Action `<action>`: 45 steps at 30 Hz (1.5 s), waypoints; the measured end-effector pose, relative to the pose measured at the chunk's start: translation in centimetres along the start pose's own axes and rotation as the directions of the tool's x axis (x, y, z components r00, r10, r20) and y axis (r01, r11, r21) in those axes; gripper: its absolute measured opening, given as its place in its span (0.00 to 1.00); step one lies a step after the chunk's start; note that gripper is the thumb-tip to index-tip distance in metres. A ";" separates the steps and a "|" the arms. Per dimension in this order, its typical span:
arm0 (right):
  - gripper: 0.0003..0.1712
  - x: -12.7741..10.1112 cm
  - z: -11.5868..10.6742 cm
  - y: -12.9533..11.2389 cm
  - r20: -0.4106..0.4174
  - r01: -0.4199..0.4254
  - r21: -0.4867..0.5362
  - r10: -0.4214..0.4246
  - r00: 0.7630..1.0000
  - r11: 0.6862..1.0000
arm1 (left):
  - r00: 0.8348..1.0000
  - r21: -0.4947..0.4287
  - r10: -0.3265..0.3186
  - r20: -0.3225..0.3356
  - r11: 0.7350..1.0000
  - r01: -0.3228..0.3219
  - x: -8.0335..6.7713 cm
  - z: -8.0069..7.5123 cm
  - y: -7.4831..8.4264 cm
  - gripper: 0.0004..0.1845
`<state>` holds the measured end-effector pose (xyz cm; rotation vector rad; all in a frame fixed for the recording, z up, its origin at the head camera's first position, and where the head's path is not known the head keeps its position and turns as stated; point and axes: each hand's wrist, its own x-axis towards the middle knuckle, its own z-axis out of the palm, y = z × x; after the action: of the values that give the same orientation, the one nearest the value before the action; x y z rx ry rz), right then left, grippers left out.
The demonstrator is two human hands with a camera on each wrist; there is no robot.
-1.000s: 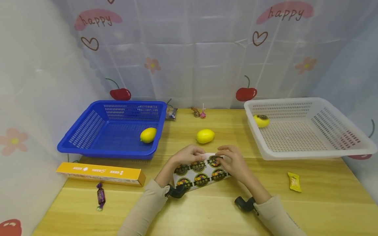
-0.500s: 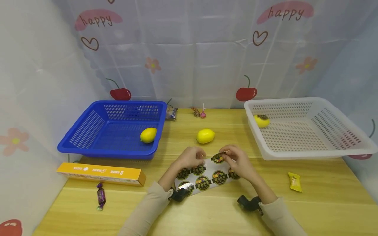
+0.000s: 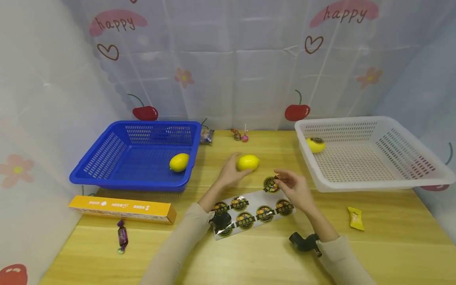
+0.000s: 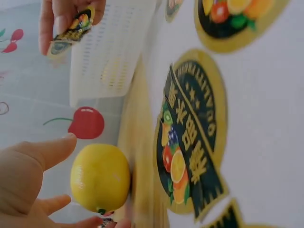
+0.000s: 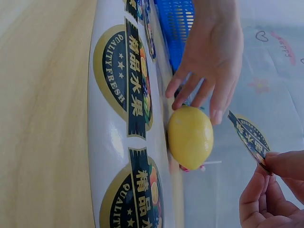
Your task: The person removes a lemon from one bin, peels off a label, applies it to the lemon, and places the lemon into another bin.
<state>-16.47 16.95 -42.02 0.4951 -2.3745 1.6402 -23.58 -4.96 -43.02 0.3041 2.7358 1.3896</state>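
A round black-and-gold sticker (image 5: 249,135) is pinched by its edge between the thumb and fingers of my right hand (image 3: 294,189). My left hand (image 3: 229,173) reaches around the near left side of a yellow lemon (image 3: 248,162) on the table, thumb and fingers spread. In the right wrist view those fingertips are right at the lemon's end. Below both hands the white sticker sheet (image 3: 253,206) lies on the table with several fruit stickers on it, and my left wrist covers part of its left end. One spot in its upper row is bare white.
To the left stands a blue basket (image 3: 135,184) with a lemon (image 3: 179,162) inside. The white basket (image 3: 377,186) at right holds a stickered lemon (image 3: 315,145). An orange box (image 3: 121,209), a purple candy (image 3: 122,237) and a yellow candy (image 3: 355,218) lie nearer the front.
My right hand has peeled the sticker off the sheet and moved it slightly right. My left hand has let go of the sheet and moved forward to the lemon.
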 end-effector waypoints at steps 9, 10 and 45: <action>0.13 0.5 0.1 0.0 -0.047 -0.093 0.061 0.095 0.994 0.994 | 0.997 -0.104 -0.081 0.009 0.991 0.082 1.9 1.0 -0.5 0.33; 0.13 0.6 0.1 0.0 -0.055 -0.118 0.068 0.121 0.991 0.991 | 0.995 -0.131 -0.096 0.001 0.987 0.096 1.9 1.0 -0.5 0.33; 0.11 5.6 3.4 -4.4 -0.359 0.062 0.189 0.010 0.933 0.980 | 0.966 -0.826 0.092 0.243 0.542 0.156 0.8 -0.2 5.1 0.31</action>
<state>-19.90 11.46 -37.45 0.2306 -1.9468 1.7875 -23.66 -2.00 -38.74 0.3194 1.5494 2.2466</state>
